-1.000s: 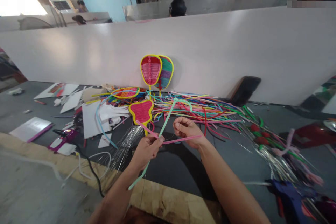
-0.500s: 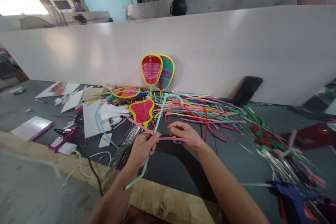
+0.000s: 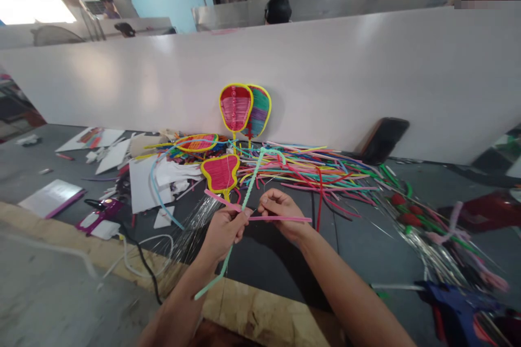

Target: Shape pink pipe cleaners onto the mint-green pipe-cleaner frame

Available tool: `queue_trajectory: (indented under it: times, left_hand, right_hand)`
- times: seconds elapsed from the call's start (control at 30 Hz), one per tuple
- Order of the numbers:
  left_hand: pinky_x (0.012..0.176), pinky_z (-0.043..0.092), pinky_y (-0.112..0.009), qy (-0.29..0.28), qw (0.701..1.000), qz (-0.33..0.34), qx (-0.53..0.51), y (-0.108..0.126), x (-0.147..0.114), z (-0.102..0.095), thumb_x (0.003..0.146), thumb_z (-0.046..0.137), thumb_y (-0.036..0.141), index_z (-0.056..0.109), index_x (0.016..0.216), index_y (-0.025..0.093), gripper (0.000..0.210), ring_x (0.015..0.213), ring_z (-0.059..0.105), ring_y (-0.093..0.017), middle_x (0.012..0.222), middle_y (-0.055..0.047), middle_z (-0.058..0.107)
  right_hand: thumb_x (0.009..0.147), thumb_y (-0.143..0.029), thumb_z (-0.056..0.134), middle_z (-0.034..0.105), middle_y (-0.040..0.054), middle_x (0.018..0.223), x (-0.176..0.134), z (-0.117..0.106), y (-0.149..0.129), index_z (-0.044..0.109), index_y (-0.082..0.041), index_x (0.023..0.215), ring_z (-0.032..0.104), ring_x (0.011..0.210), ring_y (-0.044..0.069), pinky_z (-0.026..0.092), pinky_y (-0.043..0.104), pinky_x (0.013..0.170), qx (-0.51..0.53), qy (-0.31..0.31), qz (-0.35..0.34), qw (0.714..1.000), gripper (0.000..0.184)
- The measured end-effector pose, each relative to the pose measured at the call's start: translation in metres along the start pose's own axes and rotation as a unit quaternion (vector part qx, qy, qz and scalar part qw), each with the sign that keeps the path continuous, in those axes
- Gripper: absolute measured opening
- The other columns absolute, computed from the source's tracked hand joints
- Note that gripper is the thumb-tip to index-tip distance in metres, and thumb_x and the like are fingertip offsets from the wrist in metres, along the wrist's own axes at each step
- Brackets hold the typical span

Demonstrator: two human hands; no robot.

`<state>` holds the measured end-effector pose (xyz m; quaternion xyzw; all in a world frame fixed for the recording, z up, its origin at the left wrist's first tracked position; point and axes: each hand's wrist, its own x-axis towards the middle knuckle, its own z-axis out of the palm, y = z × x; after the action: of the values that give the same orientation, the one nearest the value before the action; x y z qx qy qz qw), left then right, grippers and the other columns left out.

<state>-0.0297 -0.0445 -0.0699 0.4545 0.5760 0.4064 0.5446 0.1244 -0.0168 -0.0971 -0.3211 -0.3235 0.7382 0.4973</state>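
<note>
"Green stem, fuzzy, ridged along its upper part. Where is it?"

"Held up over the middle of the dark surface, near the front edge. Its top bends over toward the right, and its lower end slants down across the wooden front edge as seen from above."

"And the hands?"

"Apart, though near each other. The left hand is clamped on the green stem, thumb against fingers, right where a pink stem crosses it. One end of the pink stem points up and left; the other passes in front of the right hand."

"What does that right hand do?"

"Its thumb and forefinger are pinched together on a thin strand, just beside the crossing. The strand is too fine to tell what it's made of."

"What lies around them?"

"Toward the far edge, a heap of coloured stems. Left of that, a yellow-rimmed pink shape, with silver strands reaching from near it toward the front edge. A black phone leans against the white panel at the far edge, and a blue tool lies by the near right corner."
</note>
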Motion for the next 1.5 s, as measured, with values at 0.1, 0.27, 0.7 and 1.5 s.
queue_trajectory:
  times: [0.1,0.27,0.7,1.5]
  left_hand:
    - [0.030,0.022,-0.017,0.004,1.000,0.000,0.003,0.000,-0.002,0.000,0.065,0.068,0.047,0.056,0.053,0.013,0.038,0.029,0.032,-0.004,0.034,0.006,0.040]
    - [0.030,0.021,-0.015,-0.004,1.000,-0.010,-0.019,-0.003,0.000,-0.003,0.065,0.068,0.046,0.054,0.054,0.013,0.038,0.029,0.030,-0.003,0.034,0.007,0.038]
    - [0.029,0.022,-0.015,-0.015,0.999,-0.043,-0.025,-0.006,0.003,-0.001,0.064,0.069,0.044,0.055,0.055,0.012,0.036,0.029,0.030,-0.003,0.038,0.005,0.044]
    - [0.027,0.020,-0.012,-0.041,0.990,-0.100,-0.088,0.005,0.004,-0.014,0.051,0.078,0.045,0.061,0.065,0.010,0.042,0.032,0.032,0.000,0.046,0.005,0.048]
  right_hand:
    - [0.063,-0.035,0.078,0.064,-0.0018,0.058,0.000,0.002,0.002,0.058,-0.016,0.070,0.053,0.046,0.005,0.039,0.015,0.044,0.014,0.004,0.001,1.000,0.028]
    - [0.063,-0.038,0.077,0.064,-0.0013,0.060,0.000,0.002,0.002,0.059,-0.015,0.071,0.052,0.047,0.006,0.039,0.016,0.045,0.003,-0.004,0.006,1.000,0.030]
    - [0.065,-0.040,0.075,0.057,-0.0049,0.052,0.001,-0.003,-0.006,0.056,-0.015,0.068,0.041,0.041,0.003,0.027,0.015,0.040,-0.017,-0.007,0.018,1.000,0.031]
    - [0.085,-0.020,0.052,0.066,0.0070,0.101,-0.007,-0.019,-0.036,0.063,-0.022,0.100,0.063,0.092,0.017,0.052,0.030,0.076,-0.482,0.047,-0.368,0.794,0.019]
